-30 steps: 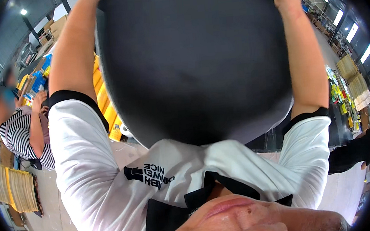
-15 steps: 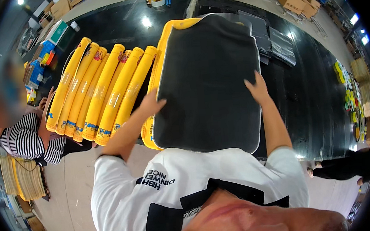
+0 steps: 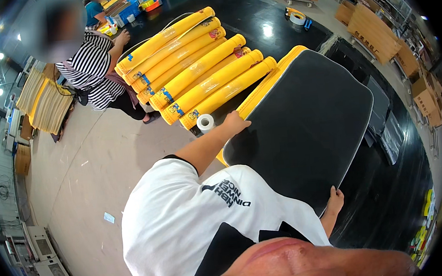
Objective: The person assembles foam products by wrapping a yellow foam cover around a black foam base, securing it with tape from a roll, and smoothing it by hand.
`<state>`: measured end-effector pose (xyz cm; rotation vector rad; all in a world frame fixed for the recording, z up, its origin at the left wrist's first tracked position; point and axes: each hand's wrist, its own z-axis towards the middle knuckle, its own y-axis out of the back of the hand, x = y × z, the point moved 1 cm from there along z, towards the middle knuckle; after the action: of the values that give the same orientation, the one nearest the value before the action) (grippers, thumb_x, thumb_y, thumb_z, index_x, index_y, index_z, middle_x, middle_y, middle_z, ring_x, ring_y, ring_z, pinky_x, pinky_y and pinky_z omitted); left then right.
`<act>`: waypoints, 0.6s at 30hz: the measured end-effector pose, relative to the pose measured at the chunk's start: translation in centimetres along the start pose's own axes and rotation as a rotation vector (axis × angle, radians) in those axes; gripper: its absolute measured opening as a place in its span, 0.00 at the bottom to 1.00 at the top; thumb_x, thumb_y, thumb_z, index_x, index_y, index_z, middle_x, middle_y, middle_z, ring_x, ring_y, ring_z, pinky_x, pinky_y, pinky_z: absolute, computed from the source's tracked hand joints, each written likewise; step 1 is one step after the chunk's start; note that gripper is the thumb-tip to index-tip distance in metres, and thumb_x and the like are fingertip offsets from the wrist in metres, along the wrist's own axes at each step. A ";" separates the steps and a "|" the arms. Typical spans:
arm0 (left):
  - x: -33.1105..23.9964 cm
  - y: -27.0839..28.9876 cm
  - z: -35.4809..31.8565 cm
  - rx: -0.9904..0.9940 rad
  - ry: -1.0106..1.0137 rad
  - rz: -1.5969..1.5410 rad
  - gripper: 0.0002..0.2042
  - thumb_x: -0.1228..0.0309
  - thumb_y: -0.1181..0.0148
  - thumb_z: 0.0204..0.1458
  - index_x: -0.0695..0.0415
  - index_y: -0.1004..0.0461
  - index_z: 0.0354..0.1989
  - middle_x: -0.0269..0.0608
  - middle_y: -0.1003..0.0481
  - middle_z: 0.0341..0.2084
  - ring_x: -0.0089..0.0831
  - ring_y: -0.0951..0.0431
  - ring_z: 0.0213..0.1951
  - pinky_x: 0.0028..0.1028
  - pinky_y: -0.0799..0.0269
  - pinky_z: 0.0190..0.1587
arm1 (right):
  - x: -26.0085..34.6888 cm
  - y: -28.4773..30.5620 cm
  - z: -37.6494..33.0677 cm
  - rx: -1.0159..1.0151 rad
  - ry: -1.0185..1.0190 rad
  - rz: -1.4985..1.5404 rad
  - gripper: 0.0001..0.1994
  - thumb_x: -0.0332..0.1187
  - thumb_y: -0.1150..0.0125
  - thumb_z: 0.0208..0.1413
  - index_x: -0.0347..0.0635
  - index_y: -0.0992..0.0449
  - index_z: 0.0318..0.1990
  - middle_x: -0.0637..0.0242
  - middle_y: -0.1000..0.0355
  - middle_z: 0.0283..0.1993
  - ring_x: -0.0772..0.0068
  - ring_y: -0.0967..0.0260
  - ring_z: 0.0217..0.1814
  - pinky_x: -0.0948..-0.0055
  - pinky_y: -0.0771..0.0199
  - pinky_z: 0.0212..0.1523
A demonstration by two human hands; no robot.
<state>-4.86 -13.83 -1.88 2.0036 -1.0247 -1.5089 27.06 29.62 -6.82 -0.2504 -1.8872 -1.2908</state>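
A dark mat [image 3: 303, 126] with a pale border lies face up on the black table [image 3: 381, 198], its near end by the table's near edge and partly hidden behind the person's white shirt [image 3: 161, 231]. Beneath it, a yellow mat [image 3: 273, 79] shows as a strip along the left side.

Both hands are on the dark mat, one at each side. The left hand [image 3: 234, 123] is at the left border, toward the table's near edge, its thumb laid over the dark face; its other fingers are partly hidden, so I cannot tell whether they close underneath. The right hand [image 3: 333, 200] is at the right border, nearer the person, with fingertips touching the rim; whether it pinches the mat or only rests there I cannot tell. Most of the dark mat stretches away from the hands toward the table's far edge, its middle bare between them.

To the left, a row of yellow rolls [image 3: 199, 64] lies slantwise on the table, and a white roll [image 3: 205, 122] is at the near edge, just beside the left forearm. Right of the dark mat lie dark glossy sheets [image 3: 391, 140]. A tape roll [image 3: 297, 18] lies by the far edge. A co-worker in a striped top [image 3: 91, 68] stands by the table's left part, beside the yellow rolls.
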 end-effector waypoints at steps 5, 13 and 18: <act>-0.8 -0.6 -0.1 0.332 -0.143 0.007 0.24 0.56 0.33 0.50 0.62 0.22 0.49 0.57 0.22 0.45 0.53 0.21 0.48 0.40 0.24 0.50 | 1.5 -0.3 -0.5 -0.117 -0.006 -0.343 0.24 0.45 0.32 0.57 0.30 0.22 0.48 0.53 0.23 0.44 0.62 0.25 0.47 0.67 0.27 0.50; 0.3 0.1 -3.8 0.029 -0.174 0.193 0.23 0.59 0.35 0.51 0.63 0.23 0.49 0.58 0.22 0.42 0.52 0.21 0.48 0.42 0.26 0.53 | -2.9 -0.3 -0.4 0.162 -0.113 0.284 0.19 0.35 0.32 0.57 0.25 0.25 0.47 0.55 0.24 0.43 0.63 0.25 0.45 0.67 0.26 0.46; 0.2 -0.2 -2.5 0.078 -0.368 0.088 0.17 0.62 0.37 0.53 0.60 0.23 0.47 0.58 0.21 0.39 0.53 0.21 0.47 0.44 0.26 0.50 | -2.1 -0.9 -2.2 -0.099 0.188 -0.056 0.16 0.32 0.36 0.59 0.30 0.26 0.50 0.51 0.23 0.46 0.51 0.23 0.46 0.61 0.26 0.49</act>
<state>-2.38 -14.14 -1.35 1.7392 -1.3134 -1.8571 29.02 27.96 -8.60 -0.1231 -1.6847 -1.3972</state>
